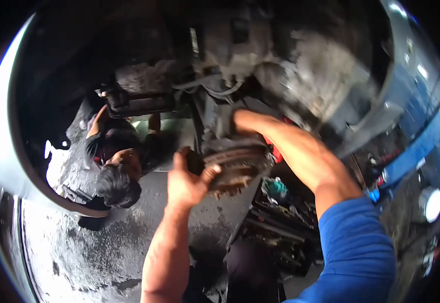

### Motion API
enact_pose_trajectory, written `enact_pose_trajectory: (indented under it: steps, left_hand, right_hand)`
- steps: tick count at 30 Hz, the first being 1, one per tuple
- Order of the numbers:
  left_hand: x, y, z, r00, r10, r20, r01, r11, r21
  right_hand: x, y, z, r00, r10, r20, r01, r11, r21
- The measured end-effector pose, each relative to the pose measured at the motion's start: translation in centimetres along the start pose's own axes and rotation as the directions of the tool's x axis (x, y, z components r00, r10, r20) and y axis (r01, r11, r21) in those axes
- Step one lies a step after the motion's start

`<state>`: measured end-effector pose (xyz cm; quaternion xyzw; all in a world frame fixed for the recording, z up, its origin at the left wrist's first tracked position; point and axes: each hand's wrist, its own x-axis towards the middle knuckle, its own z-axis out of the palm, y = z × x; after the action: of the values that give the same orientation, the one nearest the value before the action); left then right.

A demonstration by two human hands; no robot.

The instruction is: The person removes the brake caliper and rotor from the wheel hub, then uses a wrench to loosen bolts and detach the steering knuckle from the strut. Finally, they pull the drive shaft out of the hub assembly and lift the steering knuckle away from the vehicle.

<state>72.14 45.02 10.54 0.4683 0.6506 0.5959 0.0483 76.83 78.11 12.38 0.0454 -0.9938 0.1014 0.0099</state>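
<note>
A rusty brake disc point(237, 164) with its wheel hub and studs sits in the open wheel arch. My left hand point(187, 182) grips its left edge, the thumb in front and the fingers round the side. A dark block, perhaps the caliper, shows between those fingers and the disc. My right hand point(241, 121) reaches in above the disc, beside the upright strut point(224, 118). Its fingers are hidden behind the suspension parts, so what they touch cannot be seen. A hose point(227, 93) curves above the strut.
A co-worker point(121, 174) is low at the left, hands raised under the car. Below the disc stands a tool tray point(275, 227) with several dark tools and a green cloth point(274, 188). The fender point(381, 121) curves round at right. A white container point(430, 204) stands far right.
</note>
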Motion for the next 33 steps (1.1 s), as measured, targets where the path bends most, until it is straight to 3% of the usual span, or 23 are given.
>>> enact_pose_trajectory:
  steps: [1, 2, 4, 5, 6, 7, 8, 9, 14, 16, 17, 18, 19, 20, 22, 23, 26, 27, 28, 30, 31, 32, 33]
  left_hand:
    - [0.0, 1.8, -0.4, 0.986, -0.166, 0.031, 0.154, 0.959, 0.239]
    - [0.4, 1.6, -0.5, 0.991, -0.130, 0.014, 0.127, 0.983, 0.132]
    - [0.4, -0.1, -0.2, 0.987, -0.159, 0.038, 0.156, 0.985, 0.080]
    - [0.2, 1.0, -0.4, 0.999, -0.044, 0.014, 0.042, 0.992, 0.121]
    - [0.1, 1.8, -0.5, 0.973, -0.225, 0.048, 0.208, 0.951, 0.229]
    - [-0.5, 1.3, -0.8, 0.973, -0.229, 0.044, 0.217, 0.958, 0.186]
    - [0.3, 0.9, -0.2, 0.981, -0.191, 0.028, 0.187, 0.976, 0.108]
    - [0.2, 0.8, -0.1, 0.994, -0.111, 0.005, 0.109, 0.985, 0.133]
    - [0.2, 1.1, -0.2, 0.994, -0.104, 0.033, 0.100, 0.988, 0.115]
    - [0.0, 1.4, -0.6, 0.983, -0.176, 0.061, 0.167, 0.978, 0.126]
    - [0.4, 1.6, -0.6, 0.985, -0.161, 0.055, 0.153, 0.981, 0.123]
    - [0.5, 0.7, -0.3, 0.976, -0.206, 0.065, 0.206, 0.979, 0.009]
    - [0.3, 0.7, -0.2, 0.989, -0.136, 0.059, 0.133, 0.989, 0.057]
    - [0.4, 0.8, -0.6, 0.997, -0.068, 0.040, 0.063, 0.992, 0.109]
    - [0.4, 1.1, -1.1, 0.988, -0.152, 0.018, 0.148, 0.979, 0.141]
    - [0.6, 1.7, -0.5, 0.979, -0.204, 0.026, 0.198, 0.969, 0.147]
    - [0.1, 1.3, -0.6, 0.996, -0.084, 0.027, 0.081, 0.992, 0.097]
    - [0.0, 1.3, -0.6, 0.989, -0.142, 0.032, 0.133, 0.972, 0.195]
    - [0.3, 0.8, -0.3, 0.986, -0.163, 0.032, 0.159, 0.983, 0.095]
    - [0.2, 0.6, -0.4, 0.997, -0.064, 0.037, 0.063, 0.998, 0.024]
    - [0.3, 0.6, -0.2, 0.995, -0.095, 0.015, 0.092, 0.987, 0.132]
    - [-0.4, 0.8, -0.4, 0.988, -0.150, 0.029, 0.137, 0.957, 0.255]
    - [0.1, 1.7, -0.6, 0.985, -0.170, 0.033, 0.162, 0.970, 0.183]
  right_hand:
    - [2.0, -0.3, -0.1, 0.995, -0.010, 0.100, 0.007, 1.000, 0.030]
    - [1.4, -1.3, 1.7, 0.981, 0.015, 0.195, -0.034, 0.995, 0.093]
    - [-1.7, -1.1, 0.8, 0.990, 0.091, 0.103, -0.101, 0.990, 0.096]
    - [-0.8, -0.9, 0.4, 0.995, 0.100, 0.031, -0.103, 0.989, 0.110]
    - [0.2, -1.5, 2.2, 0.994, 0.108, -0.023, -0.102, 0.979, 0.178]
    - [1.0, -3.6, 0.9, 0.878, 0.355, 0.320, -0.434, 0.873, 0.223]
    - [0.0, -2.6, 1.5, 0.732, 0.672, 0.111, -0.681, 0.725, 0.099]
    - [-0.8, -1.8, 2.0, 0.723, 0.685, 0.093, -0.691, 0.717, 0.087]
    - [-0.8, 5.0, 7.6, 0.929, 0.332, -0.164, -0.365, 0.896, -0.253]
    - [-0.4, -3.3, 0.8, 0.911, 0.412, 0.033, -0.413, 0.911, 0.024]
    - [-0.5, -6.2, -1.1, 0.859, 0.509, 0.063, -0.513, 0.854, 0.088]
    - [-0.7, -8.2, -2.5, 0.798, 0.601, 0.047, -0.602, 0.790, 0.118]
    - [-1.1, -8.0, -2.5, 0.791, 0.610, 0.044, -0.610, 0.783, 0.119]
    - [-0.4, -7.6, -2.8, 0.860, 0.492, 0.135, -0.510, 0.842, 0.179]
    - [0.9, -7.8, -2.2, 0.934, 0.190, 0.303, -0.293, 0.893, 0.343]
    - [-0.1, -7.8, -2.2, 0.931, 0.207, 0.300, -0.306, 0.890, 0.337]
    - [-0.4, -7.8, -2.1, 1.000, 0.027, 0.008, -0.027, 0.994, 0.110]
    - [0.4, -7.3, -2.2, 0.970, 0.162, 0.183, -0.181, 0.979, 0.095]
    - [-0.4, -13.1, -6.3, 0.782, 0.518, 0.346, -0.581, 0.807, 0.104]
    - [-0.8, -11.2, -4.2, 0.812, 0.544, 0.211, -0.559, 0.829, 0.015]
    - [-0.8, -10.1, -2.7, 0.982, 0.148, -0.118, -0.094, 0.923, 0.374]
    - [-0.3, -8.2, -1.9, 0.981, 0.140, 0.132, -0.185, 0.870, 0.457]
    - [-0.1, -8.2, -1.5, 0.918, 0.260, 0.300, -0.384, 0.776, 0.500]
